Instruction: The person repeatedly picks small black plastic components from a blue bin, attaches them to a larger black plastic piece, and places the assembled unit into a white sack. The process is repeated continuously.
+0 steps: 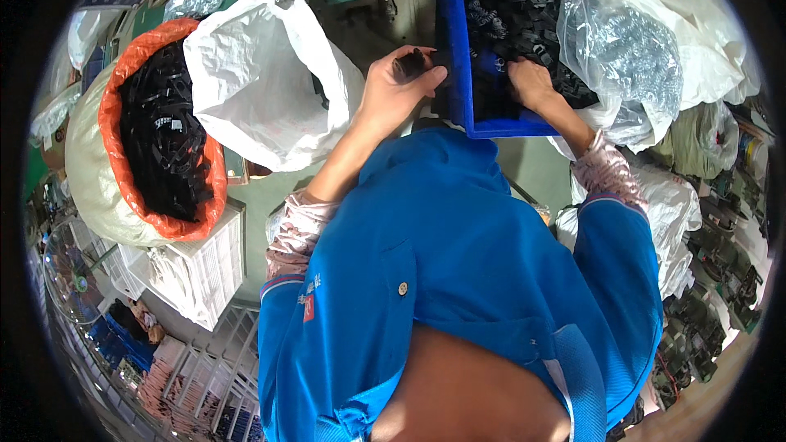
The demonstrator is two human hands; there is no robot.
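Note:
Just left of the blue bin (461, 74), my left hand (391, 94) is closed around a black plastic piece (407, 67); its exact kind is not clear. Many small black plastic parts (536, 4) fill the bin. My right hand (532, 84) reaches in over the bin's near right part, its fingers curled down among these parts. The fingertips are partly hidden, and I cannot make out what lies between them.
To the left stands an open white woven sack (246, 74), beside an orange-rimmed sack (217, 188) full of black parts (164, 131). A clear bag of coiled, spring-like pieces (630, 49) leans against the bin's right side. A white crate (205, 270) sits below the sacks.

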